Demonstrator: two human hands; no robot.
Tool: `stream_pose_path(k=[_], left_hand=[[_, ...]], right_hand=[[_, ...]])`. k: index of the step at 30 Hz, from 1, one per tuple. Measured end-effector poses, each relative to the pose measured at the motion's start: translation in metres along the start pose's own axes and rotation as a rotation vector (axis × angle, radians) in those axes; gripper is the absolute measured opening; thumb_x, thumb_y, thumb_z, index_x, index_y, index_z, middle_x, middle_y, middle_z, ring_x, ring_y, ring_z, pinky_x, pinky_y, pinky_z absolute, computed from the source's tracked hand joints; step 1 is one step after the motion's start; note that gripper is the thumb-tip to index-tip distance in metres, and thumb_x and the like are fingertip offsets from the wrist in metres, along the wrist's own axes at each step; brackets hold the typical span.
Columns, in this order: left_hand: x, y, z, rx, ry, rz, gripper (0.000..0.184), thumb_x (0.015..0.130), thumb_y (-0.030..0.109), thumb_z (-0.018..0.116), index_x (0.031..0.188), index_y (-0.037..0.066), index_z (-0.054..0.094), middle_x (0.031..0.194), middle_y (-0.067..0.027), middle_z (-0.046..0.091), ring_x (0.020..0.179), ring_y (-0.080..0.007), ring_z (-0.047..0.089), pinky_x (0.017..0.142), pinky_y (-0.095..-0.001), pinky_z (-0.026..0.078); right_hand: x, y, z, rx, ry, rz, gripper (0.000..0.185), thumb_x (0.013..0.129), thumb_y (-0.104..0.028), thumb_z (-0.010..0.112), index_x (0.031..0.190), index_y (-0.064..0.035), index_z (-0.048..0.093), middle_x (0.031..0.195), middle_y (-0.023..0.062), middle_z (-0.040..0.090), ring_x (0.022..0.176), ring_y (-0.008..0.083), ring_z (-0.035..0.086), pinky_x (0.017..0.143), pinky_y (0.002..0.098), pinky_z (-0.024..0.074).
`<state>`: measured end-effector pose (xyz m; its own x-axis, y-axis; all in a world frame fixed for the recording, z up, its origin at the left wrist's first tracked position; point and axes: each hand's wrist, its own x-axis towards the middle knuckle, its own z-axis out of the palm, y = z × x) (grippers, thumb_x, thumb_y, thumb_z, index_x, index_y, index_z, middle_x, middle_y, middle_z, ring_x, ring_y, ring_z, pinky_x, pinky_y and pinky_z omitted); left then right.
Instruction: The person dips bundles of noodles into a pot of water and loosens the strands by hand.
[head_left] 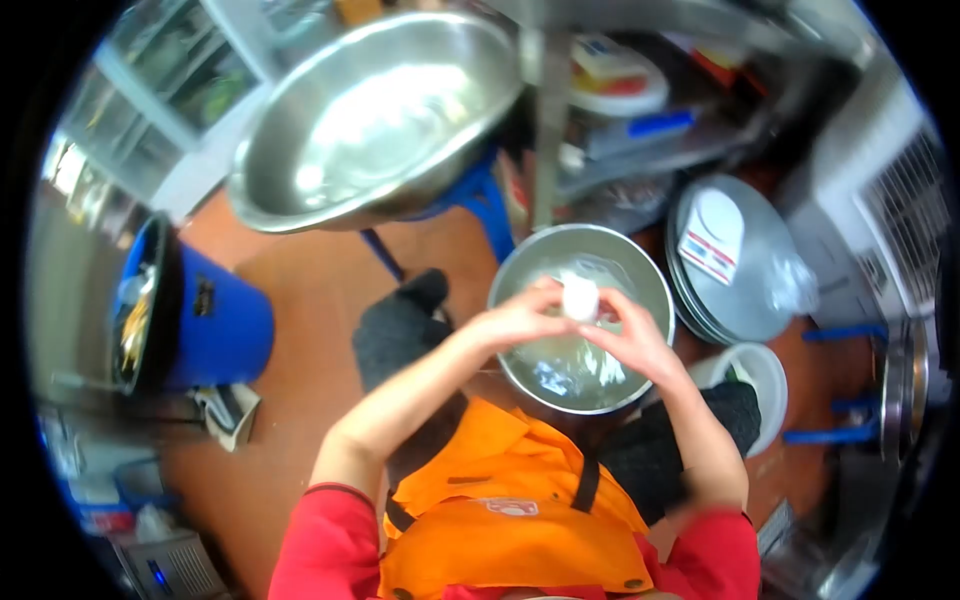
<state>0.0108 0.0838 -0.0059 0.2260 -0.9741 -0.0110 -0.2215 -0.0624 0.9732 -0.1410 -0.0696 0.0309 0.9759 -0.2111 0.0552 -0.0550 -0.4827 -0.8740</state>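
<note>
Two grips (pixel 524 314) (pixel 637 341) around one white object (pixel 579 299) over one metal bowl (pixel 524 266)

No text legible: logo (pixel 512 507) on orange apron (pixel 505 548), marks (pixel 204 298) on blue bin (pixel 238 328), print (pixel 708 259) on white panel (pixel 716 218) blurred.

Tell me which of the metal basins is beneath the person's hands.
The smaller basin: left hand and right hand hold a white object over it, whereas the larger basin sits off to the left.

The reddish-brown floor (pixel 300 310) bears a blue bin (pixel 228 330) at nine o'clock and a white bucket (pixel 772 392) between three and four. Towards eleven, a blue stool (pixel 485 203) supports a large basin (pixel 262 170).
</note>
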Motion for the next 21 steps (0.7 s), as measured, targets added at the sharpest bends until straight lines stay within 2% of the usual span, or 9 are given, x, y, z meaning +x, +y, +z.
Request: stream_pose_path(k=[1, 4, 6, 8, 9, 12, 13, 17, 21], left_hand=[[0.0, 0.005, 0.008, -0.121, -0.048, -0.101, 0.041, 0.084, 0.017, 0.065, 0.123, 0.007, 0.059, 0.127, -0.0113, 0.045, 0.118, -0.0236, 0.044, 0.103, -0.0347, 0.033], [-0.003, -0.013, 0.015, -0.34, -0.035, -0.145, 0.043, 0.084, 0.014, 0.066, 0.125, 0.005, 0.056, 0.126, -0.0106, 0.045, 0.118, -0.0225, 0.045, 0.101, -0.0337, 0.035], [-0.007, -0.016, 0.018, -0.303, -0.055, -0.184, 0.044, 0.084, 0.013, 0.066, 0.126, 0.005, 0.055, 0.124, -0.0095, 0.048, 0.117, -0.0209, 0.046, 0.1, -0.0326, 0.036], [-0.001, -0.015, 0.016, -0.214, -0.073, -0.193, 0.043, 0.084, 0.013, 0.066, 0.125, 0.005, 0.055, 0.122, -0.0089, 0.049, 0.117, -0.0201, 0.047, 0.099, -0.0319, 0.036], [-0.002, -0.009, 0.017, -0.16, -0.017, -0.15, 0.043, 0.084, 0.013, 0.066, 0.124, 0.004, 0.056, 0.118, -0.0079, 0.054, 0.113, -0.0186, 0.05, 0.097, -0.0305, 0.038], [0.003, -0.021, 0.019, -0.125, 0.041, -0.161, 0.042, 0.084, 0.013, 0.066, 0.123, 0.005, 0.056, 0.116, -0.0074, 0.058, 0.109, -0.0178, 0.053, 0.094, -0.0296, 0.041], [0.002, -0.025, 0.021, -0.207, 0.087, -0.193, 0.042, 0.083, 0.012, 0.067, 0.123, 0.004, 0.056, 0.115, -0.0065, 0.06, 0.106, -0.0163, 0.055, 0.092, -0.0289, 0.043], [0.006, -0.022, 0.02, -0.483, 0.097, -0.258, 0.042, 0.082, 0.009, 0.068, 0.121, 0.002, 0.056, 0.114, -0.007, 0.061, 0.105, -0.0138, 0.055, 0.092, -0.0289, 0.044], [0.002, -0.022, 0.015, -0.496, 0.108, -0.261, 0.043, 0.081, 0.007, 0.069, 0.122, 0.001, 0.056, 0.113, -0.007, 0.062, 0.104, -0.0141, 0.057, 0.092, -0.0287, 0.045]], right_hand=[[-0.012, 0.01, 0.0, 0.115, -0.021, 0.062, 0.042, 0.081, -0.015, 0.07, 0.116, -0.001, 0.054, 0.103, 0.0085, 0.062, 0.092, 0.0157, 0.058, 0.081, 0.03, 0.0472], [-0.004, 0.043, 0.021, 0.384, -0.06, 0.195, 0.044, 0.083, -0.013, 0.068, 0.12, 0.0004, 0.049, 0.108, 0.0068, 0.059, 0.096, 0.0124, 0.056, 0.084, 0.0271, 0.0475], [-0.004, 0.051, 0.027, 0.554, -0.067, 0.263, 0.044, 0.084, -0.013, 0.068, 0.121, 0.0004, 0.048, 0.108, 0.0065, 0.059, 0.098, 0.0126, 0.057, 0.085, 0.0269, 0.047], [-0.007, 0.053, 0.03, 0.569, -0.057, 0.293, 0.041, 0.084, -0.013, 0.068, 0.119, 0.0003, 0.051, 0.108, 0.0075, 0.059, 0.098, 0.0141, 0.058, 0.085, 0.0286, 0.048], [-0.002, 0.052, 0.029, 0.573, -0.043, 0.297, 0.04, 0.084, -0.014, 0.068, 0.118, 0.0003, 0.052, 0.109, 0.008, 0.059, 0.098, 0.0149, 0.058, 0.084, 0.0294, 0.0485], [0.002, 0.06, 0.031, 0.566, 0.011, 0.269, 0.034, 0.086, -0.011, 0.063, 0.116, 0.0009, 0.052, 0.106, 0.0068, 0.06, 0.097, 0.0127, 0.058, 0.084, 0.0276, 0.0481], [0.004, 0.054, 0.028, 0.586, -0.007, 0.292, 0.029, 0.088, -0.009, 0.06, 0.114, 0.0016, 0.054, 0.103, 0.0059, 0.061, 0.094, 0.0113, 0.059, 0.082, 0.026, 0.0482], [0.008, 0.052, 0.022, 0.528, -0.04, 0.302, 0.027, 0.088, -0.008, 0.06, 0.112, 0.0024, 0.056, 0.099, 0.0051, 0.063, 0.091, 0.0111, 0.06, 0.08, 0.0252, 0.0489], [0.011, 0.052, 0.023, 0.621, -0.061, 0.304, 0.034, 0.088, -0.01, 0.063, 0.117, 0.0031, 0.055, 0.105, 0.0065, 0.063, 0.094, 0.0118, 0.06, 0.082, 0.0263, 0.0492]])
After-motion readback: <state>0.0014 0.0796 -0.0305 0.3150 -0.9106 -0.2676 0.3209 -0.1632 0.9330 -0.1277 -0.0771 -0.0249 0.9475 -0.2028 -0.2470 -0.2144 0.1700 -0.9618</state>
